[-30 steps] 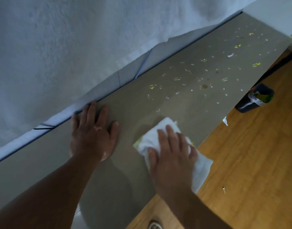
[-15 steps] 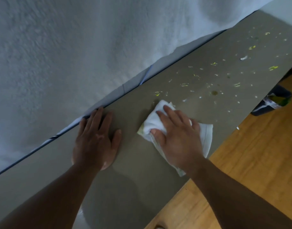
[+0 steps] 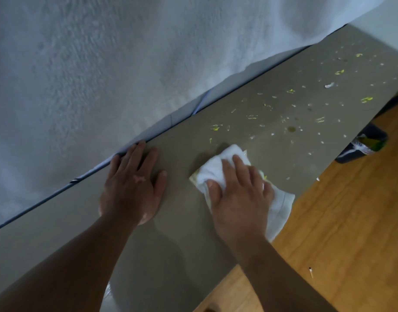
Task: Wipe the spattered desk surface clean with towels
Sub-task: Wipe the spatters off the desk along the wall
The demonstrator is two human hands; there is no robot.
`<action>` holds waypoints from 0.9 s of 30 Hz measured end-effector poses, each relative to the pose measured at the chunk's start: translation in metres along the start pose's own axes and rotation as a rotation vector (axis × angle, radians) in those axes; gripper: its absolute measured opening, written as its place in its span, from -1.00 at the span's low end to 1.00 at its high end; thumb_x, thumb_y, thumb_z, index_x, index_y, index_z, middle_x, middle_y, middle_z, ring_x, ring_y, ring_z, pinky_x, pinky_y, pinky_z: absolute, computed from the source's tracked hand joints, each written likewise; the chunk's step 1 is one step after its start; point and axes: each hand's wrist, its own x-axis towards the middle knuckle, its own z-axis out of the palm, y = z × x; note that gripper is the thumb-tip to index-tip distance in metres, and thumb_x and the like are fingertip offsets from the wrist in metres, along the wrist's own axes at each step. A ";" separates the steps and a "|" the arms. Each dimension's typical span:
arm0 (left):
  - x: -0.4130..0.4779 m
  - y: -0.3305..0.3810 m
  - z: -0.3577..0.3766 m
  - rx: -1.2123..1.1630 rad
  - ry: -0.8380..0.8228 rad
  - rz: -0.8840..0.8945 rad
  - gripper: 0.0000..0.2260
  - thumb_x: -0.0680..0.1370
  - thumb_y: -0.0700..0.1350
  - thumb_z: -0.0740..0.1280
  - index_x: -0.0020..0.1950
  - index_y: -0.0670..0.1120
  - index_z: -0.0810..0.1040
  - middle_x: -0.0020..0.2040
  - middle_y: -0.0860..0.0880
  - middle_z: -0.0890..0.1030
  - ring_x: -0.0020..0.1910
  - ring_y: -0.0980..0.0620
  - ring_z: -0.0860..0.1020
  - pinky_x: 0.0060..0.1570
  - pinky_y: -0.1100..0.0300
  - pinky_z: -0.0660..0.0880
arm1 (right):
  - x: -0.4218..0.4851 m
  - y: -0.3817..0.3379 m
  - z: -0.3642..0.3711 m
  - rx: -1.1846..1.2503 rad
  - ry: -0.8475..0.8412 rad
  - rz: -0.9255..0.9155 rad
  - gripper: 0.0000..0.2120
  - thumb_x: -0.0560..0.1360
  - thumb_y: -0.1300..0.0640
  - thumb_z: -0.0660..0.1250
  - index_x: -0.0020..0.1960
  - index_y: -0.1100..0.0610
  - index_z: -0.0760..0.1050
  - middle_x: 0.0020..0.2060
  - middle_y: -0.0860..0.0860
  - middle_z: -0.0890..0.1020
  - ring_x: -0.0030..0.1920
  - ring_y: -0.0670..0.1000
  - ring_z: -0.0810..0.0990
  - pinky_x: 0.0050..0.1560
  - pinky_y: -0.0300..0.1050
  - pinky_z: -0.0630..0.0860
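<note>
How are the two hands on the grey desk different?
The left hand lies flat on the bare grey desk top, fingers spread by its back edge; the right hand presses a crumpled white towel. The left hand rests on a clean stretch; the right hand is nearer the yellow and white spatters. Both are palm down on the desk.

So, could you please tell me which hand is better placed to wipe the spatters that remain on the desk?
The right hand: it presses the white towel just short of the spatters, while the left hand rests flat on bare desk, holding nothing.
</note>
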 end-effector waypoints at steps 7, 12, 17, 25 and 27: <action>0.001 -0.001 -0.002 0.009 -0.013 0.007 -0.43 0.63 0.17 0.05 0.55 -0.09 0.38 0.56 -0.18 0.37 0.53 -0.17 0.35 0.51 -0.12 0.27 | -0.045 -0.013 -0.005 0.034 -0.103 -0.301 -0.48 0.56 -0.30 0.19 0.45 -0.13 0.41 0.55 -0.13 0.37 0.50 0.05 0.37 0.42 0.20 0.24; 0.004 0.000 -0.001 0.017 -0.021 -0.020 -0.44 0.60 0.18 0.06 0.54 -0.03 0.40 0.56 -0.12 0.38 0.49 -0.15 0.39 0.44 -0.10 0.30 | 0.012 -0.005 -0.001 0.072 -0.147 -0.398 -0.45 0.58 -0.33 0.14 0.51 -0.16 0.38 0.56 -0.14 0.35 0.50 0.04 0.34 0.41 0.27 0.30; 0.004 -0.001 -0.003 0.032 -0.029 -0.013 -0.43 0.62 0.20 0.03 0.55 -0.01 0.39 0.57 -0.12 0.37 0.50 -0.14 0.36 0.45 -0.10 0.27 | 0.086 -0.009 0.011 0.053 -0.065 -0.192 -0.46 0.60 -0.31 0.10 0.50 -0.12 0.36 0.57 -0.09 0.35 0.50 0.11 0.34 0.37 0.26 0.29; 0.006 0.001 -0.003 0.009 -0.025 -0.029 -0.47 0.61 0.18 0.07 0.53 0.01 0.40 0.53 -0.08 0.40 0.45 -0.12 0.41 0.38 -0.07 0.31 | 0.062 -0.030 0.011 0.043 0.009 -0.083 -0.50 0.60 -0.22 0.17 0.45 -0.02 0.45 0.50 -0.01 0.45 0.46 0.18 0.38 0.37 0.29 0.28; 0.006 0.000 -0.003 -0.005 -0.034 -0.042 -0.48 0.62 0.17 0.08 0.53 0.01 0.40 0.52 -0.06 0.42 0.43 -0.12 0.44 0.34 -0.06 0.36 | 0.039 -0.033 0.009 0.051 -0.004 -0.163 -0.49 0.59 -0.23 0.16 0.45 -0.04 0.45 0.51 -0.02 0.45 0.48 0.17 0.39 0.38 0.30 0.29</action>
